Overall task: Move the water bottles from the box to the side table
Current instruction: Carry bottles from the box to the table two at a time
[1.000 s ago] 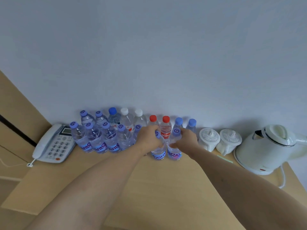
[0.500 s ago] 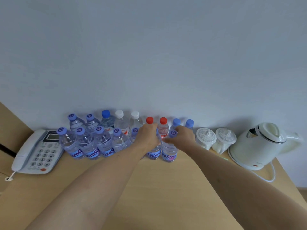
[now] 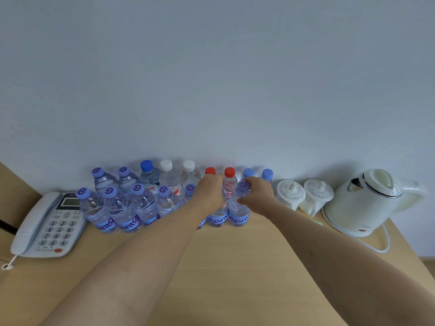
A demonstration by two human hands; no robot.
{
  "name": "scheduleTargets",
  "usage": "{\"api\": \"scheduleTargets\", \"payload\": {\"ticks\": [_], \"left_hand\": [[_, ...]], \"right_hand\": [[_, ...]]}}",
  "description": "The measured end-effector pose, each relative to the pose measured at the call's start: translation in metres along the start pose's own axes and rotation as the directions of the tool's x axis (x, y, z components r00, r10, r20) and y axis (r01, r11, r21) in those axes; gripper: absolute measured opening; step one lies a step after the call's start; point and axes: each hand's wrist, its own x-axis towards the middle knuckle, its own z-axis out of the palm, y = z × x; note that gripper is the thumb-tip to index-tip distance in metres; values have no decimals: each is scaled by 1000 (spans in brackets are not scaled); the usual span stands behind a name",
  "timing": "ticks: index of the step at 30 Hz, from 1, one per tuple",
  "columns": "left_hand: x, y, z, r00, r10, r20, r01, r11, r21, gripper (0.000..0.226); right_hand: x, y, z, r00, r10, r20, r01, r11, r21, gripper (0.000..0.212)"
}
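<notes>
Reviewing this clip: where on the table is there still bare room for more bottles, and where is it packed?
Free: the table's wide front, between the arms and nearer the camera. Crowded: the strip along the wall, from phone through the bottle rows, where both hands grip bottles, to lidded cups and kettle.

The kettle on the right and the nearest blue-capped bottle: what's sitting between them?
Two white lidded cups stand side by side between the kettle and the blue-capped bottle, seen in the head view.

Clear plastic water bottles [image 3: 122,209] with purple, blue, white and red caps stand upright in two rows on the light wooden side table [image 3: 235,267].
</notes>
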Motion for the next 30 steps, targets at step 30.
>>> {"api": "scheduleTargets", "payload": {"ticks": [30], "left_hand": [[-53,46,-22,980,186,-72,-182,981,67,50]], "right_hand": [[-101,10,-28,982,117,-146,-132,987,-94,77]]}}
